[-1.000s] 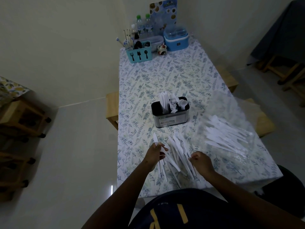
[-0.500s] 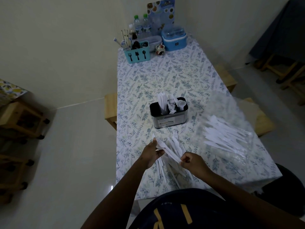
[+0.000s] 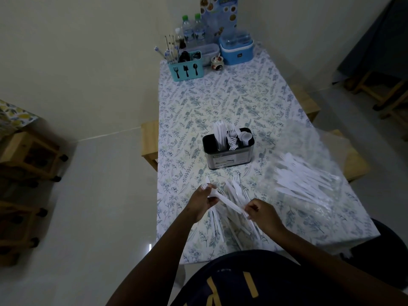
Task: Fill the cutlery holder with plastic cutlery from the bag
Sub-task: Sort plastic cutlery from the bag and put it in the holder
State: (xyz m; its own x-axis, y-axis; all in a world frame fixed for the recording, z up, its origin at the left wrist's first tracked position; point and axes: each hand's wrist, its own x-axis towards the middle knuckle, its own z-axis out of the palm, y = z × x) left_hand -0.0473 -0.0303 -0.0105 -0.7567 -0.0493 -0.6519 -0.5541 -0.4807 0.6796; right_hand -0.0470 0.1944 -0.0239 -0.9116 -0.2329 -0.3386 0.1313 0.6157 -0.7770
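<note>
A dark metal cutlery holder (image 3: 229,159) stands mid-table with white plastic knives, forks and spoons upright in it. To its right lies a clear plastic bag (image 3: 309,184) with several white pieces inside. A loose pile of white cutlery (image 3: 237,195) lies on the cloth near the front edge. Above that pile a white plastic fork (image 3: 223,199) is held at both ends: my left hand (image 3: 202,203) grips its head end, my right hand (image 3: 261,214) pinches the handle end.
The table (image 3: 220,102) has a floral cloth. At its far end stand a teal cutlery caddy (image 3: 186,69), water bottles (image 3: 194,32), a blue cooler box (image 3: 236,48) and a small jar (image 3: 217,62). Wooden stools (image 3: 150,142) flank the table; wooden furniture (image 3: 28,155) stands left.
Both hands rose from the loose pile with a piece of white cutlery between them; the left hand now grips its head end and the right hand pinches its handle.
</note>
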